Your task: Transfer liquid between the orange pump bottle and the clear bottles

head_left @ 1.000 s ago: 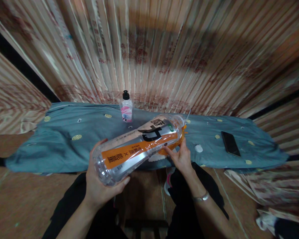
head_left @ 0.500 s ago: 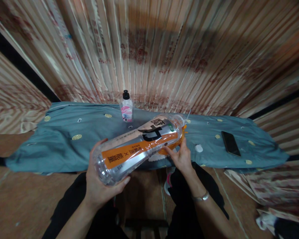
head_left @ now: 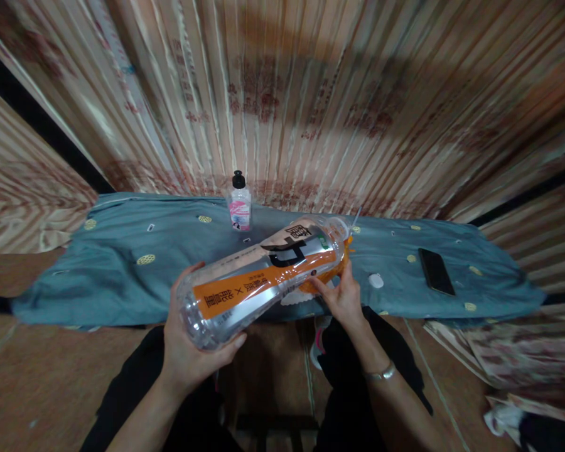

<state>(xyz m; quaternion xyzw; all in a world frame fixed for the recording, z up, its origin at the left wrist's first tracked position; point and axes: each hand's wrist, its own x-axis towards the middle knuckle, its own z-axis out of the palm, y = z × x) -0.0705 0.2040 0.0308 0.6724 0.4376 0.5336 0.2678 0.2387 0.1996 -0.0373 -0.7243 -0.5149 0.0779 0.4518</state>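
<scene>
A large clear plastic bottle with an orange and silver label is held tilted, its base at lower left and its neck at upper right. My left hand wraps round the base. At the neck end, my right hand is closed on the bottle's side, its thumb against the label; some fingers are hidden behind. Something orange shows between the bottle and my right hand. A thin pale stick pokes up beside the bottle mouth. Under the bottle, a white scalloped edge is partly visible.
On the blue patterned cloth stands a small bottle with a black cap. Right of my hands lie a round white disc and a black phone. A striped curtain hangs behind. My legs are below the cloth's front edge.
</scene>
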